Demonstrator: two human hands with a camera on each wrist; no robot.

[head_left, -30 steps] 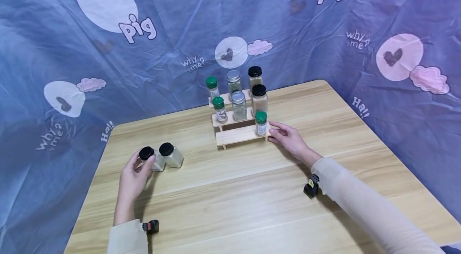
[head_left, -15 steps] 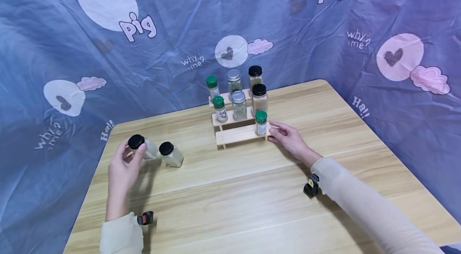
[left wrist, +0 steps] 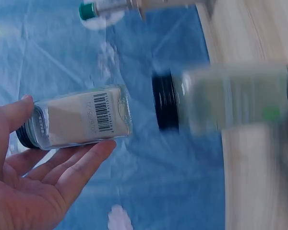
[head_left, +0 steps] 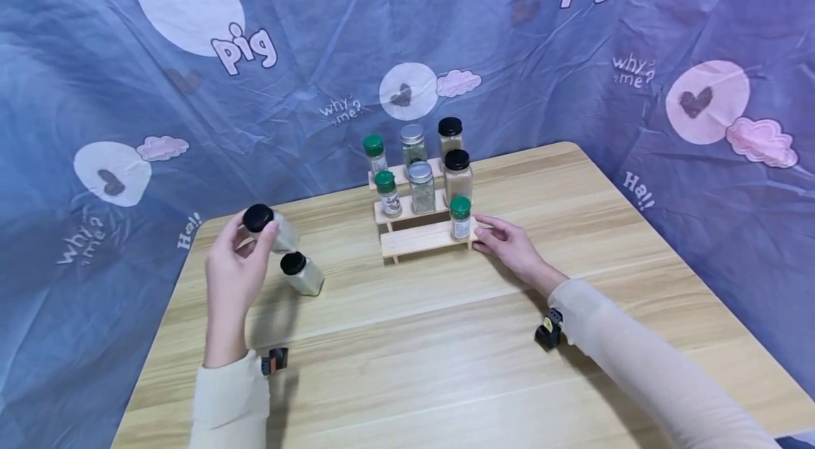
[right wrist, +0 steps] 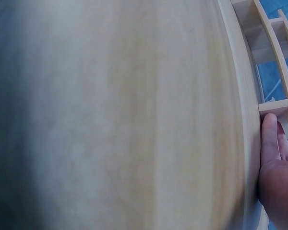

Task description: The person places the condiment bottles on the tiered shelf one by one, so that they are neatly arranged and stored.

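Note:
My left hand [head_left: 235, 269] grips a black-lidded spice jar [head_left: 284, 232] near its lid and holds it tilted above the table. Pale powder and a barcode label show on this jar in the left wrist view, between the thumb and fingers of the hand [left wrist: 36, 191]. A second black-lidded jar [head_left: 308, 278] stands on the table just below it. At the right end of the three-tier wooden spice rack [head_left: 414, 241], my right hand [head_left: 517, 252] holds the lowest shelf's end. Its fingers [right wrist: 270, 139] touch the rack's side in the right wrist view; the thumb is mostly cut off.
A green-capped shaker [head_left: 460, 220] stands at the right of the lowest shelf. On the middle tier are a green-capped shaker [head_left: 389, 199], a silver-lidded jar [head_left: 422, 191] and a black-lidded jar [head_left: 458, 184]. More jars stand behind. A blue printed cloth [head_left: 286, 124] hangs around the table.
My left hand has lifted the black-lidded jar off the table, first leftward, then up and back toward the right. My right hand and the rack have stayed in place.

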